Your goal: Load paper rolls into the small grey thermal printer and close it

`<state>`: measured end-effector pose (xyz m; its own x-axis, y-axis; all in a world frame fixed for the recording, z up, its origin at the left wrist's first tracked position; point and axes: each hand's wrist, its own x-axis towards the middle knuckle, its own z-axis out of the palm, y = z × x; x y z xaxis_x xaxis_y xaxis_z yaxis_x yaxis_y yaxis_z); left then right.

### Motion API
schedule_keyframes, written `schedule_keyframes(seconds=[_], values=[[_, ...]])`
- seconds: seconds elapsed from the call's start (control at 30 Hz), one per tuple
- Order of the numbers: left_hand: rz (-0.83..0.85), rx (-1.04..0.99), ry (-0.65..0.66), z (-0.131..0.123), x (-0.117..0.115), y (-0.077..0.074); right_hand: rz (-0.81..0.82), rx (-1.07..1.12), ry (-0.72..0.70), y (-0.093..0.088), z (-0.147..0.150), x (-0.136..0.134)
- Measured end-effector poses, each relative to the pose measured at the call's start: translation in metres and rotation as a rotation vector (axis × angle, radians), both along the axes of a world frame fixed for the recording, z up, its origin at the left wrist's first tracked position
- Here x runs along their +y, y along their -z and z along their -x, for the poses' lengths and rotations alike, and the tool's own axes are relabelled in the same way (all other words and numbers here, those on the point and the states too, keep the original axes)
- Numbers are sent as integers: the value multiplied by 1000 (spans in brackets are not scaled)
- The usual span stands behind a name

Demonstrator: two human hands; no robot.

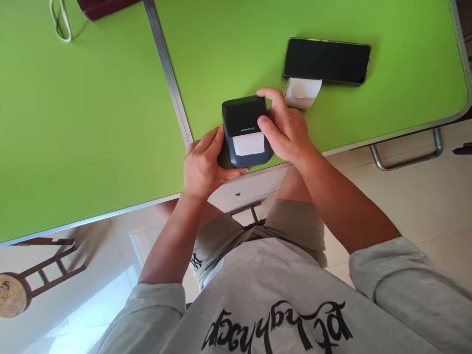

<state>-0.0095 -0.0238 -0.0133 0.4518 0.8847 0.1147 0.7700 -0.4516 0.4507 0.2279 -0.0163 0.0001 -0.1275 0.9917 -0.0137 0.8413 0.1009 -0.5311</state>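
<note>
A small dark label printer [244,118] lies near the table's front edge, with a strip of white label paper [249,144] sticking out of its slot. My left hand [204,164] grips the printer's left side, thumb along its near edge. On the opposite side, my right hand [287,125] holds the printer, its index finger at the far right corner and its thumb over the lid's edge. Just beyond my right hand, a curled piece of white paper [303,92] touches or nearly touches a black smartphone [327,61].
The green table [92,123] has a metal seam [167,69] running across it. A dark red object [106,7] and a white cord loop [61,22] are at the far left. A wooden stool [14,294] stands on the floor at left, and a metal bar [407,164] juts out at right.
</note>
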Motion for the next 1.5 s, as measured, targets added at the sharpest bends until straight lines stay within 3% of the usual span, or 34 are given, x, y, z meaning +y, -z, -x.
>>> schedule_keyframes(seconds=[0.27, 0.47, 0.57, 0.67, 0.8, 1.07, 1.2, 1.3, 1.37, 1.43, 1.5], values=[[18, 17, 4, 0, 5, 3, 54, -74, -45, -10, 2, 2], [27, 4, -5, -2, 2, 2, 56, 53, 13, -17, 0, 0], [29, 30, -27, -4, 0, 2, -32, 183, 66, -33, 2, 2], [15, 32, -21, -4, -1, 3, -222, 272, 60, -50, 5, 9], [-12, 17, -13, -2, -2, 5, -357, 251, 6, -61, 6, 21], [38, 22, -25, -4, -2, 3, 6, -393, -184, -61, 15, 40], [69, 15, -21, -4, -2, 0, 160, -425, -289, -70, 22, 54], [63, 10, -12, -3, -2, 1, 170, -361, -268, -81, 19, 54], [53, 21, -16, -4, -3, 2, 127, -174, -208, -86, 7, 43], [42, 36, -22, -4, -3, 2, 40, 232, -132, -86, -12, 24], [32, 47, -21, -5, -4, 1, -46, 594, 59, -80, -34, 2]])
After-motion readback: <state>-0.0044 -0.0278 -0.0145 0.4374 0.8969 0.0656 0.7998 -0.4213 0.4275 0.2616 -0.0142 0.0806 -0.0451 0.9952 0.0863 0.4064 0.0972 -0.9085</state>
